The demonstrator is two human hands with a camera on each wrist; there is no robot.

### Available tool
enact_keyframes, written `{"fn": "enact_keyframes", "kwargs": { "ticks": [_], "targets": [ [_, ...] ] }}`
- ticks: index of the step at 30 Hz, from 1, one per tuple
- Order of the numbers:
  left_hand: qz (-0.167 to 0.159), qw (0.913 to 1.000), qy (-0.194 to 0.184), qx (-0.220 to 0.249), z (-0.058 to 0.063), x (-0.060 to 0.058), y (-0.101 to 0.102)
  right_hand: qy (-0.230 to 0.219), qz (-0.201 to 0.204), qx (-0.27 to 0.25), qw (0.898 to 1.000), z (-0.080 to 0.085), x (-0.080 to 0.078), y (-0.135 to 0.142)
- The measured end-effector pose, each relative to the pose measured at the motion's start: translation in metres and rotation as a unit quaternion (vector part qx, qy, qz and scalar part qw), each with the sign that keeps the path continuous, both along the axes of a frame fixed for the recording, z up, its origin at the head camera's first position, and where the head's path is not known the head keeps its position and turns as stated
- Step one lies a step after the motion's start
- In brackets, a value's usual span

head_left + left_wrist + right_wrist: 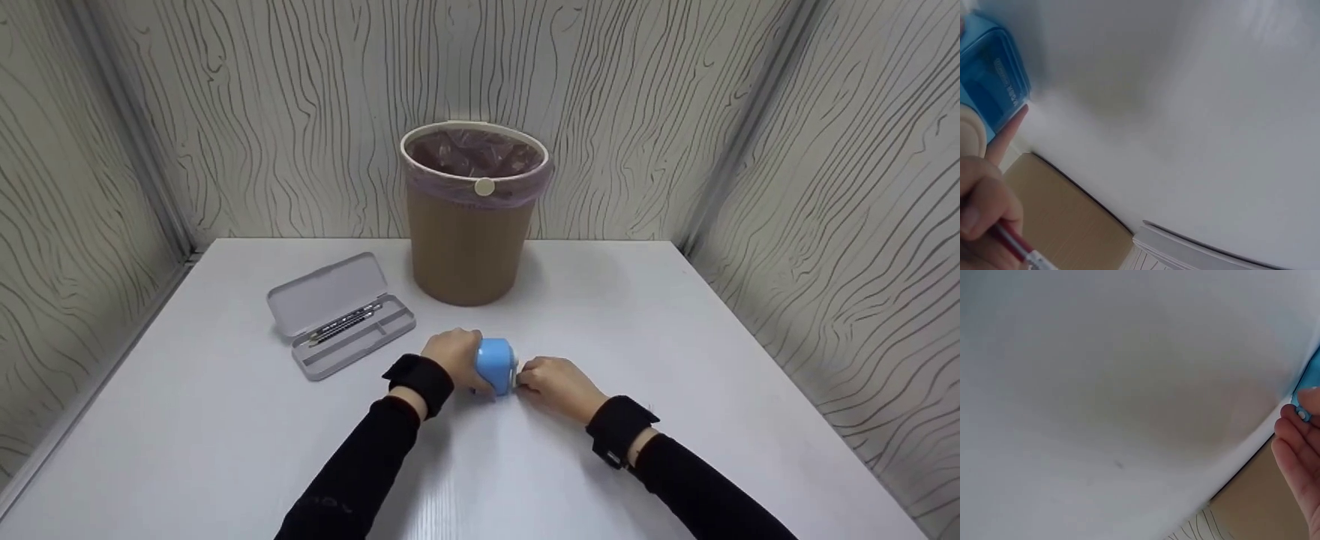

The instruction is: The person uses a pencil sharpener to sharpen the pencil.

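Observation:
A blue pencil sharpener (493,366) stands on the white table in front of the bin. My left hand (454,358) grips it from the left. In the left wrist view, the sharpener (994,79) shows a clear blue window and a round cream part. Curled fingers (988,202) of the left hand also hold a red pencil (1013,243) with a silver band; its front end is hidden. On the sharpener's right side, my right hand (559,386) pinches the small blue crank knob (1302,414) with a whitish centre.
An open grey pencil case (352,352) lies to the left, with dark patterned pencils (341,326) inside. Behind the hands stands a brown bin (469,247) with a pale rim and plastic liner. Wood-patterned panels (315,112) enclose the white table (225,450) at the back and sides.

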State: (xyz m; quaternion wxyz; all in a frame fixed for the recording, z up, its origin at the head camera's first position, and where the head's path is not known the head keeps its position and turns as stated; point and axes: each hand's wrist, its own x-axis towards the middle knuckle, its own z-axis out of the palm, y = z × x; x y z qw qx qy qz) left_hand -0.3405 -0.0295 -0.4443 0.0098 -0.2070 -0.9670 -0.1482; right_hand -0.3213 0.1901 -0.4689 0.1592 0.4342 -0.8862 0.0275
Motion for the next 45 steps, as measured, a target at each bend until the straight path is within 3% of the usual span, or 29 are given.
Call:
{"fn": "enact_keyframes", "kwargs": {
  "ticks": [10, 18, 31, 45],
  "targets": [
    [0.012, 0.9998, -0.016, -0.003, 0.000, -0.001, 0.003, 0.024, 0.049, -0.007, 0.998, 0.018, 0.013, 0.009],
    [0.016, 0.9995, -0.027, -0.003, 0.003, 0.000, 0.001, 0.053, 0.065, -0.020, 0.996, 0.033, 0.014, 0.010],
    [0.014, 0.9996, -0.023, -0.013, 0.004, -0.001, 0.003, 0.079, 0.063, -0.011, 0.995, 0.049, 0.010, 0.011],
    [0.008, 0.9994, -0.034, -0.006, 0.002, -0.005, 0.003, 0.085, 0.028, 0.009, 0.996, 0.064, 0.001, 0.008]
  ]
}}
